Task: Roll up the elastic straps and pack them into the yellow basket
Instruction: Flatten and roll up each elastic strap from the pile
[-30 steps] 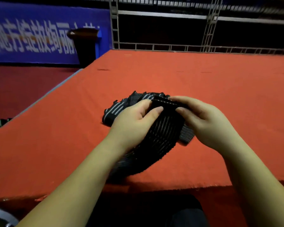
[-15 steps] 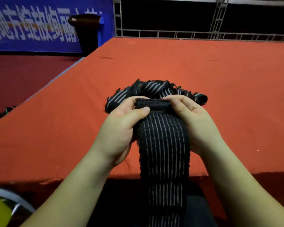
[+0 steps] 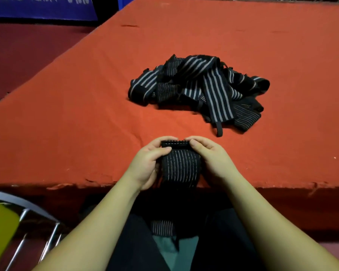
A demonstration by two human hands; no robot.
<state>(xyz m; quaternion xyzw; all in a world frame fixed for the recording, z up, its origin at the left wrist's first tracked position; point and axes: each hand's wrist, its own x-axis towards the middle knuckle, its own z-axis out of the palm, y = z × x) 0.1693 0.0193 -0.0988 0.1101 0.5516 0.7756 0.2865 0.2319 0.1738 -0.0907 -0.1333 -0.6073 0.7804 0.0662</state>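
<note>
Pulled black ribbed elastic strap (image 3: 181,167) clear of striped strap pile (image 3: 200,89), toward red desk (image 3: 67,124) edge. Left hand (image 3: 148,163), right hand (image 3: 213,161) grip clamped on top hem. Risk: loose tail hanging in lap, roll may start crooked or slack.

You are seated in what looks like an event hall or sports venue, not a home. The wide worktop (image 3: 86,114) wears an orange-red felt cover. Beyond its far left corner hangs a blue banner (image 3: 41,6) above dark red flooring (image 3: 27,51); a metal-framed chair (image 3: 27,218) stands beside its near left edge.
</note>
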